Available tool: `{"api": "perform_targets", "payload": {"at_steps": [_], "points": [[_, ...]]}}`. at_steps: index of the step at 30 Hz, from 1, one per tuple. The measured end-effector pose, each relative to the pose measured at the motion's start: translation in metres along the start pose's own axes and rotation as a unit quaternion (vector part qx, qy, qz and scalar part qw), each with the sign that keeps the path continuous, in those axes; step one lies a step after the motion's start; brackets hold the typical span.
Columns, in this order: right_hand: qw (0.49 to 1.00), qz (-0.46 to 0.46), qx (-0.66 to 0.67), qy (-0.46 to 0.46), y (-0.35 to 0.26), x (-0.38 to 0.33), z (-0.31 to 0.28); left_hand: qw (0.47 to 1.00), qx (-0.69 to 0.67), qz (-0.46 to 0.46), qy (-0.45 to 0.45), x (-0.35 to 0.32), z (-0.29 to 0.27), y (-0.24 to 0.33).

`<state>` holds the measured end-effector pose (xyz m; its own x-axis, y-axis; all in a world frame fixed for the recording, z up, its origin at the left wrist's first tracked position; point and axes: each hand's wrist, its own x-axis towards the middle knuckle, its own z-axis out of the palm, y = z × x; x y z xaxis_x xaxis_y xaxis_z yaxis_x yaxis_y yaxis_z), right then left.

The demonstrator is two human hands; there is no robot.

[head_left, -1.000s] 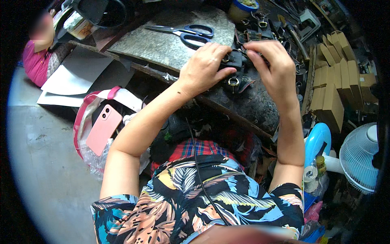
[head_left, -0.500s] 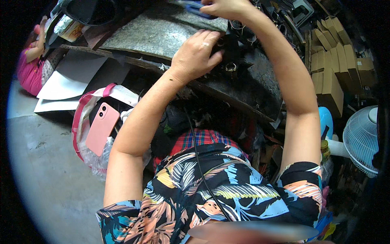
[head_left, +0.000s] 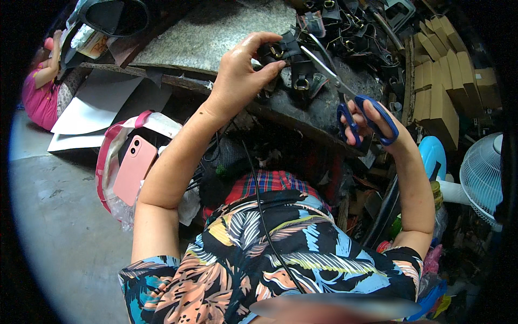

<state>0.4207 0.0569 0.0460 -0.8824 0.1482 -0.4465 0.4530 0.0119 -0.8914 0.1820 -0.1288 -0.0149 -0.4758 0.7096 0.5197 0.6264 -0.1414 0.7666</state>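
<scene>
My left hand is over the front edge of the work surface, thumb and index finger closing on a black strap piece with a gold-coloured buckle. My right hand grips blue-handled scissors, fingers through the loops. Their blades are apart and point up and left toward the strap piece; I cannot tell whether they touch it. Just below lies another black strap piece with a ring-like buckle.
A pale stone-like slab covers the bench's left part. Tangled black buckled pieces lie at the back. Cardboard boxes and a white fan stand right. A pink phone rests on a bag at left. Another person sits far left.
My right hand has come from the far side of the slab toward me and to the right, with the scissors now raised and spread. My left hand has shifted slightly left, showing the strap and buckle.
</scene>
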Motion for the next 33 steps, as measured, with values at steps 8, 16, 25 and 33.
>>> {"api": "perform_targets", "payload": {"at_steps": [8,16,25,33], "points": [[0.994,-0.009,-0.083,0.066,-0.007,0.027,0.008,0.998,0.059,0.027,0.000,-0.012,0.000,0.008],[0.993,-0.048,-0.031,0.105,0.008,0.006,0.014,0.990,-0.091,-0.094,0.059,-0.024,-0.015,0.003],[0.992,-0.086,0.093,0.008,0.035,-0.029,0.063,0.971,-0.202,-0.117,0.051,-0.032,-0.013,0.016],[0.860,-0.090,-0.443,0.238,0.014,-0.049,0.072,0.989,-0.127,-0.078,-0.008,-0.031,-0.005,0.025]]}}
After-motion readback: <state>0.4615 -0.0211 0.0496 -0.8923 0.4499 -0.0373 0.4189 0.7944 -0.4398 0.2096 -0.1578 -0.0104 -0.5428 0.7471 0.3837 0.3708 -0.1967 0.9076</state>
